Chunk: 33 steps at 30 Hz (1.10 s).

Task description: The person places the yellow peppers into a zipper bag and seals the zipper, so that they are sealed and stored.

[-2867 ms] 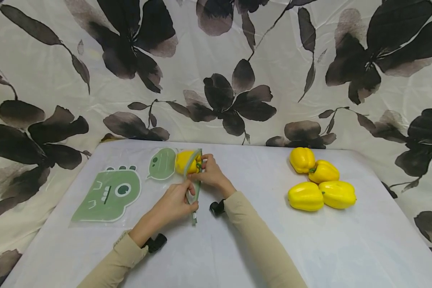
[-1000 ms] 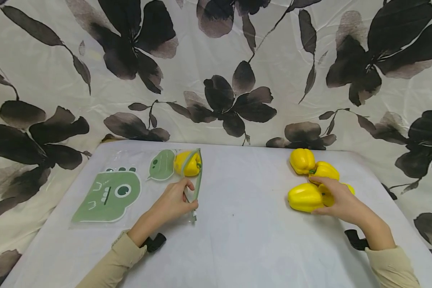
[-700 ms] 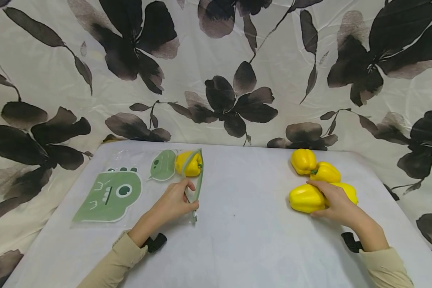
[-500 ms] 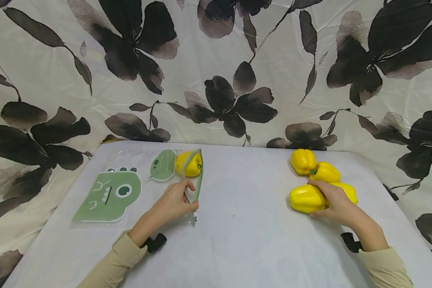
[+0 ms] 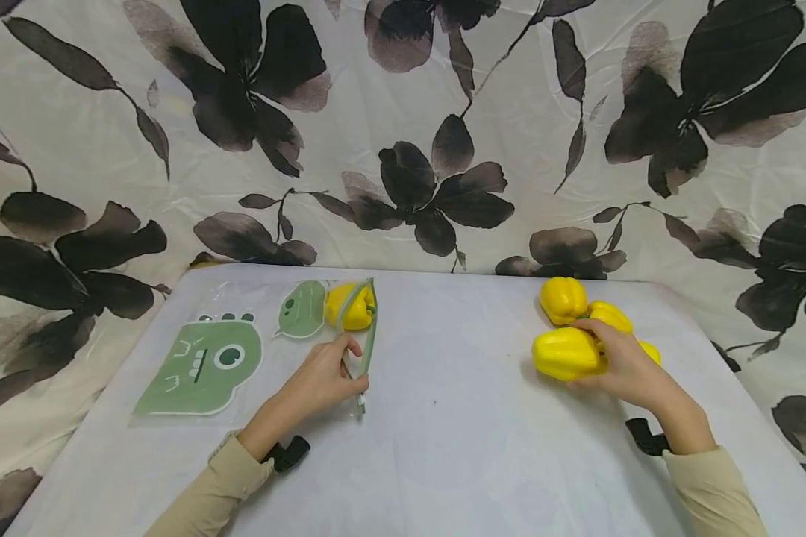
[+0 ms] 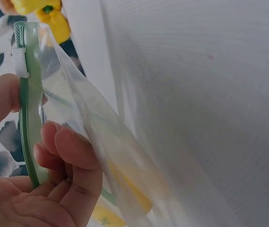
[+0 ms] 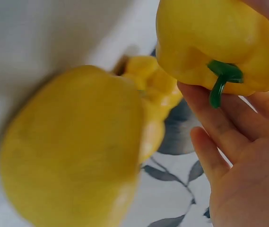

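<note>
In the head view my left hand (image 5: 319,377) holds the mouth edge of a clear zip bag (image 5: 204,369) with a green dinosaur print. The left wrist view shows the green zip strip with its white slider (image 6: 21,62) between thumb and fingers, and the mouth gapes. One yellow bell pepper (image 5: 351,307) lies inside, by the mouth. At the right, my right hand (image 5: 628,373) grips another yellow bell pepper (image 5: 564,353), fingers along one side and thumb on the other. It looks raised a little off the table; its green stem (image 7: 221,78) shows in the right wrist view.
Behind the held pepper are two yellow bell peppers, the rear one (image 5: 564,300) and its neighbour (image 5: 611,316). A further one (image 5: 651,350) is partly hidden by my right hand. All rest on a white-covered table (image 5: 457,432); a flower-patterned cloth (image 5: 349,89) hangs behind.
My right hand left the bag's mouth, went right to the peppers and took hold of one, which has now shifted slightly up and left. My left hand stays on the bag edge.
</note>
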Motion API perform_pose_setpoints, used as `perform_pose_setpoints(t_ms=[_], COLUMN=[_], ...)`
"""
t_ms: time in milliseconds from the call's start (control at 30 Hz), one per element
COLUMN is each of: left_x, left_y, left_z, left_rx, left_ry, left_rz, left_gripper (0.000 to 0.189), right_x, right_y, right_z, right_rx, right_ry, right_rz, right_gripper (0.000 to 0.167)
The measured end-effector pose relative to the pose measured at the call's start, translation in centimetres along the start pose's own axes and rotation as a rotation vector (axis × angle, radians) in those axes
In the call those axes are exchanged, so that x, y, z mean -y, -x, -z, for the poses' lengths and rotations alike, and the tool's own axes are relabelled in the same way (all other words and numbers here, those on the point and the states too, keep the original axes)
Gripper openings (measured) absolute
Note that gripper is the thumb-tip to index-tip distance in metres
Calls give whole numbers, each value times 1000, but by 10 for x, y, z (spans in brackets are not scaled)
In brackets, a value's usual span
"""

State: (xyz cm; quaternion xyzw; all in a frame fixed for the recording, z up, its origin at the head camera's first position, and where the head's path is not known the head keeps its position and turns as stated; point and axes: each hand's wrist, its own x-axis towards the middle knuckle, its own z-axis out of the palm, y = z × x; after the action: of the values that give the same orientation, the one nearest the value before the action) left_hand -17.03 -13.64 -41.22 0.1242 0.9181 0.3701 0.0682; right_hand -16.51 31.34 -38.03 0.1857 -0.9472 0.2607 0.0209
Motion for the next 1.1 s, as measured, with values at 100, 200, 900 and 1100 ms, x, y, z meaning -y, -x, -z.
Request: perform_pose_setpoints(t_ms=[100, 200, 900, 1100], left_x=[-1, 0, 0, -1], left_y=[0, 0, 0, 1], left_z=[1, 0, 0, 1], left_rx=[-4, -1, -30, -35], left_ry=[-3, 2, -11, -8], left_rz=[-4, -6, -38, -35], left_gripper=[37, 37, 35, 36], right_x=[7, 14, 130, 153], right_y=[-8, -17, -103, -124], right_z=[3, 5, -22, -55], right_rx=[-39, -62, -231, -200], right_ry=[1, 3, -309, -445], right_rz=[33, 44, 187, 211], right_gripper=[83, 83, 88, 87])
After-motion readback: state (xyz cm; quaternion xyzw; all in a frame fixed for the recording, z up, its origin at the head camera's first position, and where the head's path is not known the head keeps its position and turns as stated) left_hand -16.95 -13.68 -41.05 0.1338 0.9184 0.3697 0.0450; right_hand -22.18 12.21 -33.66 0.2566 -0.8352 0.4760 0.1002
